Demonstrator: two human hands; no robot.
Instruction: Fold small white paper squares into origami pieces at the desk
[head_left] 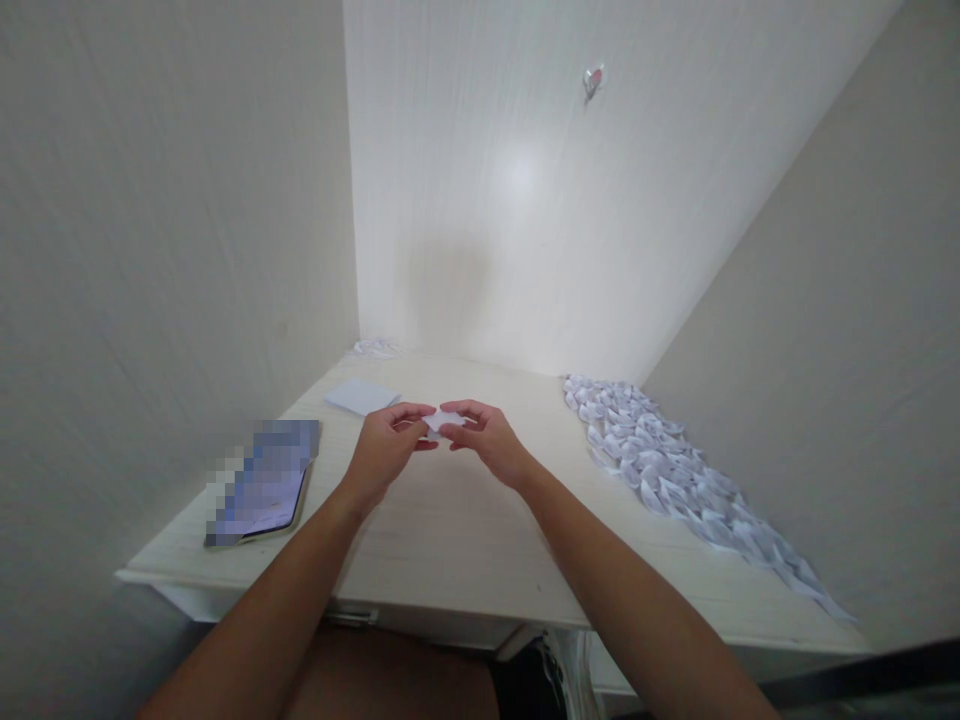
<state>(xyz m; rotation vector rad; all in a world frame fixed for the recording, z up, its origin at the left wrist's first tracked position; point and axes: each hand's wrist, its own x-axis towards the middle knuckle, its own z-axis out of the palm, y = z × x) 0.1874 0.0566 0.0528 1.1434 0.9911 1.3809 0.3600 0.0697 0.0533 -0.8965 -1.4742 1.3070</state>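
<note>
White paper (443, 421) spans the left hand (386, 447) and the right hand (491, 442) over the bench (457, 545), each pinching 1 end; light, even pressure should keep its edges crisp.

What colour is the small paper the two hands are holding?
The small paper is white, and it shows best in the head view.
</note>
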